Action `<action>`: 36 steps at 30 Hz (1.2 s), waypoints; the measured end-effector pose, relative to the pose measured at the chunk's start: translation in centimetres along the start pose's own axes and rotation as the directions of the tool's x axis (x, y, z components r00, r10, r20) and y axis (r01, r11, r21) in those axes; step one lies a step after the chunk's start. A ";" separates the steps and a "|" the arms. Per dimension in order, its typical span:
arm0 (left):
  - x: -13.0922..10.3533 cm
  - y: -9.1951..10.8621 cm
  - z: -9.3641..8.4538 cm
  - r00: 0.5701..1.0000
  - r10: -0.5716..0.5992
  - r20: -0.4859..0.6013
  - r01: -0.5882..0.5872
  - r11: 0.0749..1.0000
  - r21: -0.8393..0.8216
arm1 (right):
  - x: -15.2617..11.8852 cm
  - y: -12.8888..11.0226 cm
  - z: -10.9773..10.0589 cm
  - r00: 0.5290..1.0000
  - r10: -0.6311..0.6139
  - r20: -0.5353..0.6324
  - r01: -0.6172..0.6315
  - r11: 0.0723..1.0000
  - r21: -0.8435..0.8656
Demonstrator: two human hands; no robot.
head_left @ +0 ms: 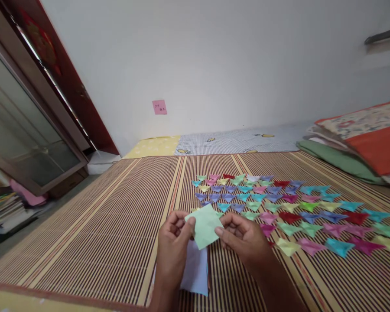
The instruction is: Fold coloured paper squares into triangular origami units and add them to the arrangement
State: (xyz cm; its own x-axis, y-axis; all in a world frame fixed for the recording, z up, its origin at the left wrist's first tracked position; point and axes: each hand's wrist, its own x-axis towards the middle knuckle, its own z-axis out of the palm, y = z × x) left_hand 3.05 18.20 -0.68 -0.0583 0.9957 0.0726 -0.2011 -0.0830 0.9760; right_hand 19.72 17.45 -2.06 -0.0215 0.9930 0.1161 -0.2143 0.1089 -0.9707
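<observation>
A light green square of paper (205, 227) is held up between both hands, tilted so that its corners point up and down. My left hand (173, 240) pinches its left corner between thumb and fingers. At the right corner, my right hand (242, 238) grips it the same way. Beneath the hands lies a stack of pale lilac paper (196, 271), partly covered by my left wrist. To the right, many small folded paper shapes (289, 247) in several colours are laid out in rows on the striped mat (84, 242).
Folded bedding (373, 147) is piled at the right edge. A checked cloth (227, 142) runs along the white wall, where a pink note (159, 107) is stuck. On the left stand a glass-panelled door (29, 117) and stacked books (6, 210).
</observation>
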 end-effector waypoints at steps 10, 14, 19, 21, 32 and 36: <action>-1.4 0.3 1.0 0.970 0.216 0.116 -0.232 0.960 0.158 | 0.0 -0.2 1.1 0.991 0.028 -0.134 -0.008 0.989 0.147; -0.9 0.2 0.6 0.987 0.051 0.150 -0.042 0.997 -0.061 | -0.3 -0.5 0.9 1.000 0.007 -0.015 -0.005 0.995 0.096; -0.1 0.3 -0.3 0.966 -0.042 0.253 0.101 0.969 -0.224 | -0.3 -1.3 -0.5 0.971 -0.170 -0.166 0.144 0.977 -0.157; 0.0 0.1 -0.6 0.965 -0.048 0.260 0.106 0.971 -0.216 | -0.4 -1.5 -0.8 0.972 -0.202 -0.119 0.177 0.966 -0.191; 0.1 -0.7 -1.1 0.932 -0.014 0.363 0.095 0.974 -0.206 | -0.2 -1.3 -0.9 0.967 -0.251 0.043 0.255 0.947 -0.197; 0.3 -0.8 -1.0 0.931 -0.023 0.365 0.112 0.968 -0.224 | -0.2 -1.3 -1.0 0.963 -0.259 0.070 0.268 0.935 -0.232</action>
State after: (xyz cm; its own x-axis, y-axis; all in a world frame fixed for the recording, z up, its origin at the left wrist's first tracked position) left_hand 2.20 18.50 -1.61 0.3077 0.9439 0.1198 -0.4207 0.0220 0.9069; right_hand 20.97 17.13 -1.05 -0.0335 0.9253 0.3777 0.0207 0.3785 -0.9254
